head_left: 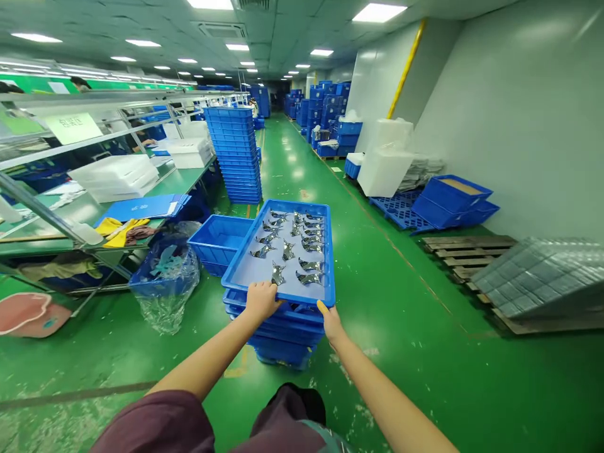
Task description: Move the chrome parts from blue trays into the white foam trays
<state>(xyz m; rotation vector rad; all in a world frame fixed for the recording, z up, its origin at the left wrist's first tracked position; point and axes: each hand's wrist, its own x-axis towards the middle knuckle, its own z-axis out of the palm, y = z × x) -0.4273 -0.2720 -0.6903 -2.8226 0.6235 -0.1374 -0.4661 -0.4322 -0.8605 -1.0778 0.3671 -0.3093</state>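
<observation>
A shallow blue tray (240,277) with a pale lining lies on top of a stack of blue trays (278,333). Rows of shiny, dark, curved metal-looking parts (287,250) are spread inside it. My left hand (262,301) grips the near rim left of the middle, fingers closed over the edge. At the near right corner my right hand (331,319) is closed on the same rim, with yellow covering a fingertip. The fingers beneath the rim are hidden. The tray looks slightly turned relative to the stack below.
An open blue bin (219,236) stands left of the stack, beside a bag-lined bin (165,264). Behind rises a tall stack of blue crates (236,154). A workbench (189,179) runs along the left. Wooden pallets (465,258) lie right, across the green floor (377,270).
</observation>
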